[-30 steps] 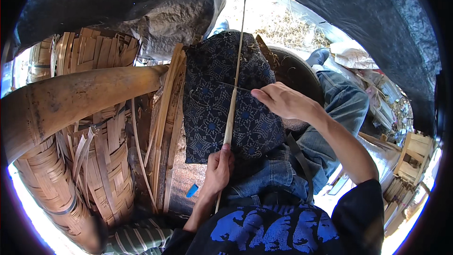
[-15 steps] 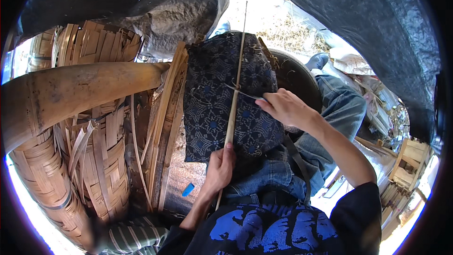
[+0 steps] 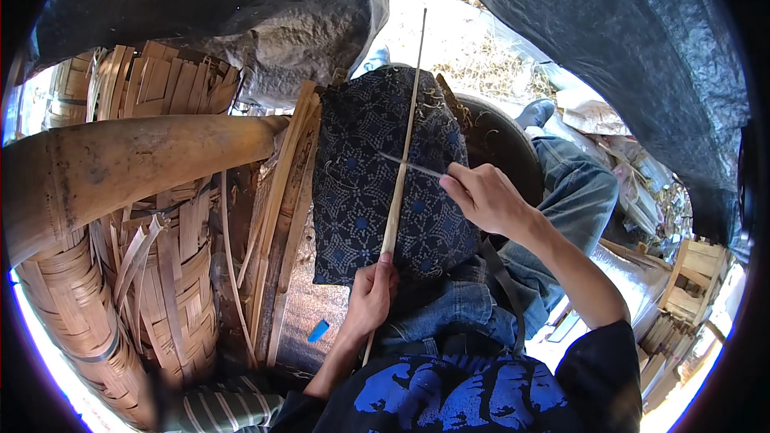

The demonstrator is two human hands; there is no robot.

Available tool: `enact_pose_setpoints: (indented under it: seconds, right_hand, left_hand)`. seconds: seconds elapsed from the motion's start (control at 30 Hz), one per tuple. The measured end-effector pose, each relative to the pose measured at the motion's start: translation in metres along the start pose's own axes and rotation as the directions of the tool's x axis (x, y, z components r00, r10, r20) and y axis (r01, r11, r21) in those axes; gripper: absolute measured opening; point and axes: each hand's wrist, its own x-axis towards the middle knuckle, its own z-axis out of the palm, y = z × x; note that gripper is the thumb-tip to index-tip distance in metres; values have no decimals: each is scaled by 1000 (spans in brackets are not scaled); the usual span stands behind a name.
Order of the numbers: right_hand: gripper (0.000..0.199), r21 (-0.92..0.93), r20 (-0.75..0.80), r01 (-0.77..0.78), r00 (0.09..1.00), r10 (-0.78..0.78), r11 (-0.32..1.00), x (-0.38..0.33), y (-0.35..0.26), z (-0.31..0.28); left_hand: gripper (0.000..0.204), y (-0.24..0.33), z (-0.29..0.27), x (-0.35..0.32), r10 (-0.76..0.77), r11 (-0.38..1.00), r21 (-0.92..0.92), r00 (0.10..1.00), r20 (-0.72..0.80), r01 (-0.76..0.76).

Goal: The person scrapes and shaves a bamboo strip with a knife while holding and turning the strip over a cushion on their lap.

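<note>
Here, a person's left hand (image 3: 371, 295) is curled tightly around the near part of a slender pale stick (image 3: 395, 208) lying over a dark patterned cloth (image 3: 345, 192), while the right hand (image 3: 489, 199) firmly grips a thin blade (image 3: 423, 168) crossing the stick from the right.

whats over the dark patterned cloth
Mainly a tapered stick in the left hand, crossed by the blade in the right hand. The cloth directly beneath them is covered.

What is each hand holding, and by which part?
Left hand: a tapered stick, by its thicker part. Right hand: a thin blade, by its right-hand end, which the fist hides.
</note>
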Motion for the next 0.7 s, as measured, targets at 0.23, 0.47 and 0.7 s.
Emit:
enact_pose_setpoints:
  seconds: [0.23, 0.47, 0.7]
  right_hand:
    - [38, -186, -9, 14, 1000, -16, 982, 3, 5, 20]
    - [41, -318, -84, 66, 992, -97, 946, 17, 8, 20]
    - [40, -382, -38, -115, 993, 109, 917, 18, 3, 23]
  left_hand:
    - [50, 5, 0, 0, -28, 999, -40, 999, 21, 29]
    - [49, 7, -3, 0, -70, 989, -133, 997, 13, 71]
    - [48, 5, 7, -15, -3, 1000, -28, 1000, -11, 2]
